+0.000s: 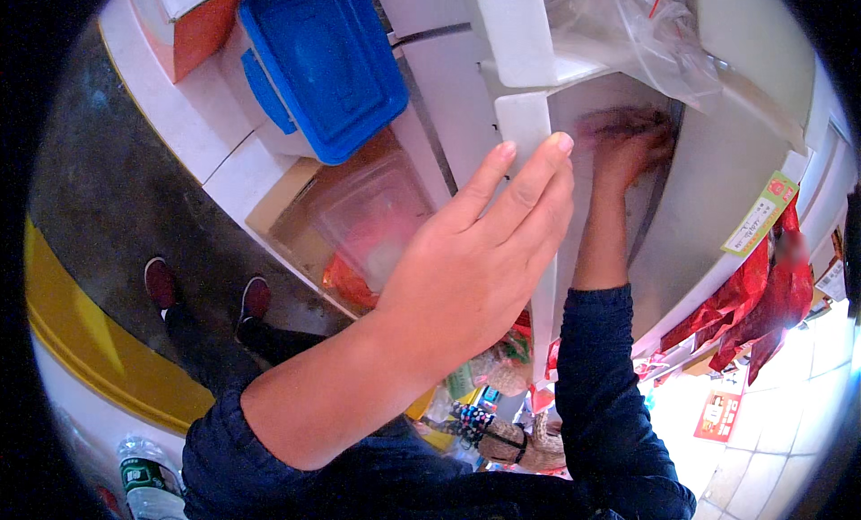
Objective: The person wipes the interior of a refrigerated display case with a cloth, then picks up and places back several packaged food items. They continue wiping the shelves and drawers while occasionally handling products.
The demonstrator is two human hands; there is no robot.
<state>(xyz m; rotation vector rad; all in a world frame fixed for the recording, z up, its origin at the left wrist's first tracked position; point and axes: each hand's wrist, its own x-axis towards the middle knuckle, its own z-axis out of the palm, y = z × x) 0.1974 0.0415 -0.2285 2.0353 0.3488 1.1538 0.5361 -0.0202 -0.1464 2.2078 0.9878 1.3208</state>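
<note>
My left hand (pixel 488 251) lies palm down against the upright edge of a white panel (pixel 525 113), with its fingers a little apart and its fingertips near the panel's end. Beyond that edge, my right hand (pixel 629 150) reaches into a pale, shadowed compartment (pixel 662 231). It is blurred and dark there, so I cannot tell whether it holds anything. A clear plastic bag (pixel 632 29) with a thin red strip hangs over the compartment, just above my right hand. Dark sleeves cover both upper forearms.
A blue lidded bin (pixel 329 69) and a clear plastic box (pixel 377 217) over cardboard stand left. Red packaging (pixel 753 305) hangs right, near a green and white label (pixel 760 214). A water bottle (pixel 149 483) stands lower left. Someone's dark shoes (pixel 160 284) are on the floor.
</note>
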